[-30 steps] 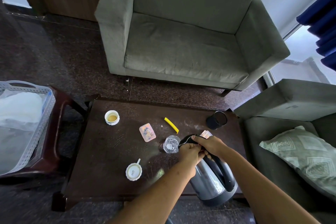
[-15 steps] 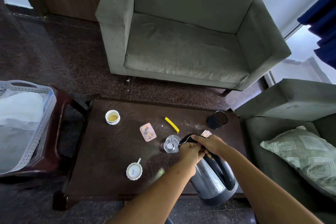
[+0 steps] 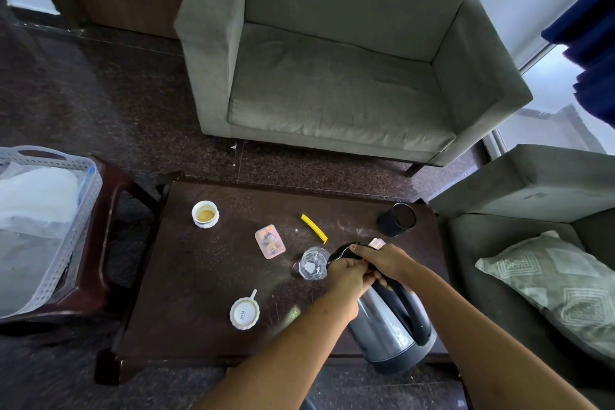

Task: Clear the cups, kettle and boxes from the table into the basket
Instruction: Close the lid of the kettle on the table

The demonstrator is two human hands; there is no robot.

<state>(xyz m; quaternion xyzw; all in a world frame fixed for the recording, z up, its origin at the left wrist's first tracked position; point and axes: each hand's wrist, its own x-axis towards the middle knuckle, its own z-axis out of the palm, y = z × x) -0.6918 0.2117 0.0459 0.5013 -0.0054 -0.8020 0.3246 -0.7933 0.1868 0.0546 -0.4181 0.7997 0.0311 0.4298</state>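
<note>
Here, left hand (image 3: 347, 278) and right hand (image 3: 382, 260) clamped on the kettle (image 3: 386, 333) top.

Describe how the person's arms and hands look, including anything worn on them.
The left forearm and right forearm are bare to the frame edge, no sleeves in view. The left hand and right hand wear no gloves; neither wrist carries a watch or bracelet. No ring shows on the visible fingers.

Both forearms (image 3: 299, 353) (as far as they show), the left hand (image 3: 347, 278) and the right hand (image 3: 382, 260) are bare.
</note>
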